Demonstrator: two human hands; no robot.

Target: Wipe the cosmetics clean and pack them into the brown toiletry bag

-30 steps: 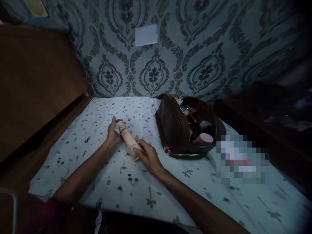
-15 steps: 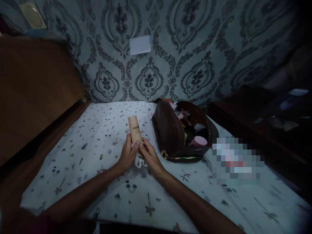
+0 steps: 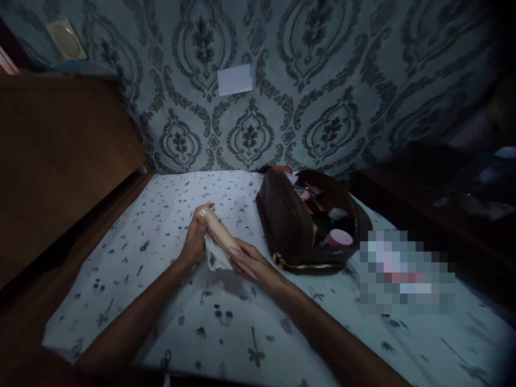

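A pale pink cosmetic tube (image 3: 221, 236) lies slanted between both my hands above the patterned sheet (image 3: 169, 279). My left hand (image 3: 195, 241) is curled round the tube's upper end and presses a small white tissue (image 3: 215, 258) against it. My right hand (image 3: 252, 263) grips the tube's lower end with closed fingers. Just to the right stands an open brown cosmetic bag (image 3: 290, 220) with several small jars and tubes inside, among them a pink-lidded jar (image 3: 341, 237).
A wooden headboard or cabinet side (image 3: 60, 161) rises on the left. Patterned wallpaper with a white note (image 3: 235, 79) is behind. A blurred-out patch (image 3: 405, 271) lies right of the bag. Dark furniture (image 3: 435, 188) stands at the far right.
The tube stood upright between my hands half a second ago; now it is tilted down to the left, with my left hand and the tissue moved up along it.
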